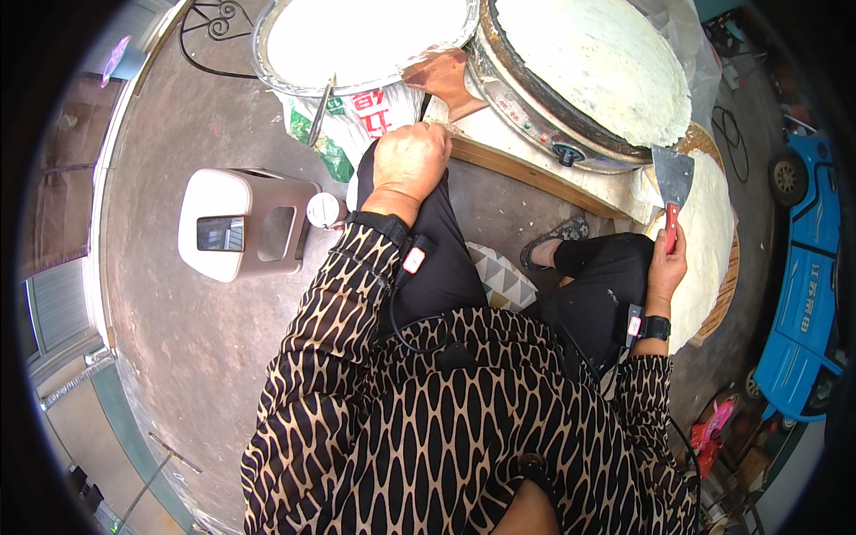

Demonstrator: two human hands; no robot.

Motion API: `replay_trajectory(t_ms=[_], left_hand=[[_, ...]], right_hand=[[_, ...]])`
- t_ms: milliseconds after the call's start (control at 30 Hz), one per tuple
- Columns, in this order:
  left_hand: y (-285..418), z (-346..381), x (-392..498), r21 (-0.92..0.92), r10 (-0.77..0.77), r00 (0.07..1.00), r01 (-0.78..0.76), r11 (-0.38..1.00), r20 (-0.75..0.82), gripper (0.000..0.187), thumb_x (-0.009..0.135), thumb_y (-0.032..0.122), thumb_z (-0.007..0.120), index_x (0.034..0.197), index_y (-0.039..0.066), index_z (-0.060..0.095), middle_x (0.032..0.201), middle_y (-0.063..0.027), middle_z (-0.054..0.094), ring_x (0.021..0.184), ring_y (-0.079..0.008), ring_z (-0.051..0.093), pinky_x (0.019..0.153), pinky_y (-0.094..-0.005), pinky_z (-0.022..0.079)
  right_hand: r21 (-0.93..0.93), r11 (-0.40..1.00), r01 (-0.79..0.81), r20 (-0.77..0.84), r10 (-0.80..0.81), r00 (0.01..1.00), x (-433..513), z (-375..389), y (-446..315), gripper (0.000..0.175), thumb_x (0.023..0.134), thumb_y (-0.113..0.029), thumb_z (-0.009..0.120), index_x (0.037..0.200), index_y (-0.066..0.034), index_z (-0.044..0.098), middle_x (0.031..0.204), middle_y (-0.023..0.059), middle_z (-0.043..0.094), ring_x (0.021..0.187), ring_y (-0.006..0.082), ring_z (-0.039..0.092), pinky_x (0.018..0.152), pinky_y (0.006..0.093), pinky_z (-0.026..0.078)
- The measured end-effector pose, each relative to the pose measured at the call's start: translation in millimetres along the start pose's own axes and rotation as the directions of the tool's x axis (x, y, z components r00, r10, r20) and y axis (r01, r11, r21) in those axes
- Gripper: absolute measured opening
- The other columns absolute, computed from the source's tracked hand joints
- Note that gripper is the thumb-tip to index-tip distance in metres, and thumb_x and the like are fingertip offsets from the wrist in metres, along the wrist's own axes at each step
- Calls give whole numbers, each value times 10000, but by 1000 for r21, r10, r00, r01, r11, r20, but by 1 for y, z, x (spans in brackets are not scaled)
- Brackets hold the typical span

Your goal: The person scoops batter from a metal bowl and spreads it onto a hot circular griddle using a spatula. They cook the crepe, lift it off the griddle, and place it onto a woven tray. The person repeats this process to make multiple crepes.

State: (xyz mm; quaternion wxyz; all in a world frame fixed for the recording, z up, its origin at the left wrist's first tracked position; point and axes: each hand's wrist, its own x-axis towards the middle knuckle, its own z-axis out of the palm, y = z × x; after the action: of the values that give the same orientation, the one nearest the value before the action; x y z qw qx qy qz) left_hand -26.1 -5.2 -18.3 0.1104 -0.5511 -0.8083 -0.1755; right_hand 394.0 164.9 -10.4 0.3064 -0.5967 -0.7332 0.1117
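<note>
My right hand (667,264) grips the red handle of a metal scraper (673,175). The scraper's blade points up to the near rim of a round electric griddle (558,144), where it meets the edge of a thin pale flatbread (595,67) spread over the hot plate. Below and right of the griddle, more pale flatbread (705,247) lies on a round woven mat (727,294). My left hand (411,160) rests on my knee with its fingers curled; whether it holds anything is hidden. Just beyond it, a wooden spreader (445,77) leans between the griddle and a wide basin of white batter (361,40).
The griddle stands on a low wooden table (535,178). A metal utensil (322,114) hangs at the basin's rim, above a printed plastic sack (334,144). A white-and-beige bin (214,254) and a lidded cup (326,210) stand on the floor at left. A blue vehicle (802,287) is at far right.
</note>
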Motion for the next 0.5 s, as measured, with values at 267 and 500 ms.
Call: replay_trajectory(t_ms=[267,500], left_hand=[[2,-3,0,3,-24,996,24,1000,87,123,825,191,605,728,124,640,703,-82,668,637,-276,678,590,-401,546],[2,-6,-1,-5,-23,983,24,1000,182,106,845,141,552,814,110,648,788,-96,685,728,-267,705,636,-398,561]], right_hand=[[45,999,0,8,-1,1000,1,0,1,409,930,-272,657,1280,-64,613,1100,152,700,979,230,672,884,336,508],[9,1000,-15,1,15,1000,-1,1,-2,408,926,-267,659,1277,-63,616,1103,143,702,983,224,670,887,329,506]])
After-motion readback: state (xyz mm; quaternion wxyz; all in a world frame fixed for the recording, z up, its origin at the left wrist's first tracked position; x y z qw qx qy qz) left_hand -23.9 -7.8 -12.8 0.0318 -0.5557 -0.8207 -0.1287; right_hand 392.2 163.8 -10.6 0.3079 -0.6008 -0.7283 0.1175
